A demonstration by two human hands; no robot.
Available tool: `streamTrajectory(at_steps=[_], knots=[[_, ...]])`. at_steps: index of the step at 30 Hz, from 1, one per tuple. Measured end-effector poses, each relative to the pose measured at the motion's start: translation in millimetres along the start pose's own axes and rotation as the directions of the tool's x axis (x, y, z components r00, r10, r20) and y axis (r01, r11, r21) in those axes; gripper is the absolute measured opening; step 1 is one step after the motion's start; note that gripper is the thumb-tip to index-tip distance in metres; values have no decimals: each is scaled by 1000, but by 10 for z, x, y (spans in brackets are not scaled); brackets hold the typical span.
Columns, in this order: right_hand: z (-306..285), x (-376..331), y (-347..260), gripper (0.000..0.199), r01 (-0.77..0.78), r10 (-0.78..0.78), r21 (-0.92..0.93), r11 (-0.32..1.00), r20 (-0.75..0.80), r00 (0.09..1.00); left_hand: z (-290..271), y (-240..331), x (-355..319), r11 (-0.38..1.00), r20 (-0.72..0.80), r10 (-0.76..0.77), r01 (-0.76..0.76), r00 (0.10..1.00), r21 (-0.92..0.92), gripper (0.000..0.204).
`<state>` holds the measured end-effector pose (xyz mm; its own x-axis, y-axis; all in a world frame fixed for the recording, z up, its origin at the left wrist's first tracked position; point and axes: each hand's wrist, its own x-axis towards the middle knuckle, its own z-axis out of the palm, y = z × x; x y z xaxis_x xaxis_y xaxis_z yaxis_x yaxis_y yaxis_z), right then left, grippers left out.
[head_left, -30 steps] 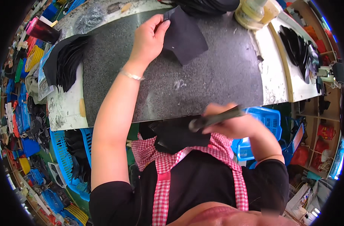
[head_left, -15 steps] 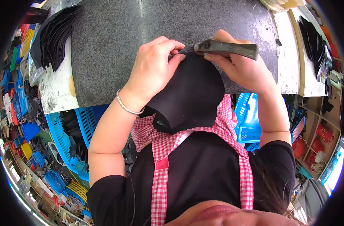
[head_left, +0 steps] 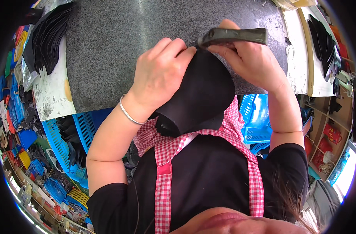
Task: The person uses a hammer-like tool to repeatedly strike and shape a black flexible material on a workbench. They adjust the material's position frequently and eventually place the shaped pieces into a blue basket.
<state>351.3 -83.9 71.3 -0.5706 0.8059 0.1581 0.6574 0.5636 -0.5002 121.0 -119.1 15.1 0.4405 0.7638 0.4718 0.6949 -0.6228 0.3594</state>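
Note:
A black leather-like piece (head_left: pixel 201 87) lies over the near edge of the dark stone slab (head_left: pixel 104 58) and hangs down toward my apron. My left hand (head_left: pixel 158 72) is closed, pinching its far edge between thumb and fingers. My right hand (head_left: pixel 250 58) grips a hammer (head_left: pixel 236 36) with a dark, worn metal head. The hammer's rounded face is at the piece's far edge, just right of my left fingertips. Its handle is hidden in my right fist. I cannot tell whether the face touches the material.
Stacks of black cut pieces lie at the left (head_left: pixel 49 39) and the right (head_left: pixel 324 46) of the slab. Under the bench stand a blue basket (head_left: pixel 61 144) with dark pieces, left, and another blue basket (head_left: pixel 258 117), right. A shelf (head_left: pixel 333 113) stands at far right.
My right hand and the hammer have moved up slightly, and the hammer head is turned more level. My left fingers have closed in tighter on the edge of the piece.

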Motion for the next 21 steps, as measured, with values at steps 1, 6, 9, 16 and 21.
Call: streamTrajectory(at_steps=[1,6,9,16,21], knots=[[-17,43,-62,22,-9,9,-9,1000,-12,1000,-10,5,5,999,4,17,-17,1000,33,20],[31,45,-23,18,-17,31,-147,989,95,995,-120,-165,2,989,62,34,-24,997,-149,19],[31,87,74,20,106,-103,-78,991,46,994,-168,-160,-38,989,64,60,-50,996,-140,16],[91,56,-226,23,17,-8,-72,997,113,994,-344,-345,-117,950,137,114,-67,984,-305,13],[208,74,-348,24,110,-90,-128,986,153,984,-417,-361,-251,960,112,96,-62,989,-275,14]])
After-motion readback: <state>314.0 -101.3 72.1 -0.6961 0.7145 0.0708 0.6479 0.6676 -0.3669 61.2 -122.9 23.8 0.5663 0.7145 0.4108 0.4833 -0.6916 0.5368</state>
